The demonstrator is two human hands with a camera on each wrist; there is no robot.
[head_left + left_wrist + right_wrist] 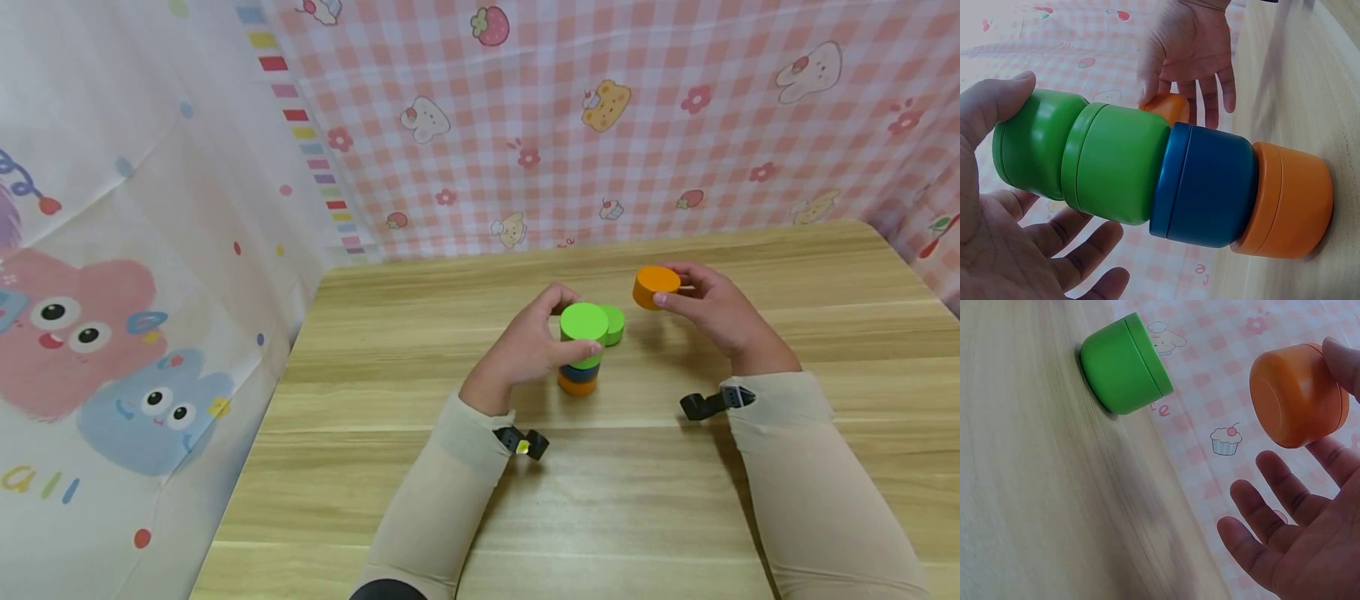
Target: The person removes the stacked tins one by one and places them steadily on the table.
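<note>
Four small round lidded jars are stacked on the table: an orange jar (pixel 1291 201) at the base, a dark blue jar (pixel 1210 184) over it, then a lower green jar (pixel 1116 162) and an upper green jar (pixel 1041 140). My left hand (pixel 528 346) pinches the upper green jar between thumb and fingers. The stack looks slightly uneven in the left wrist view. To the right, my right hand (pixel 712 308) holds another orange jar (pixel 1297 394) above the table, thumb on one side and fingertip on the other; its remaining fingers spread loosely.
One more green jar (pixel 1124 365) stands on the wooden table (pixel 390 367) just behind the stack. A pink checked cloth (pixel 480 167) hangs along the table's back edge. A white printed curtain (pixel 172 292) covers the left side.
</note>
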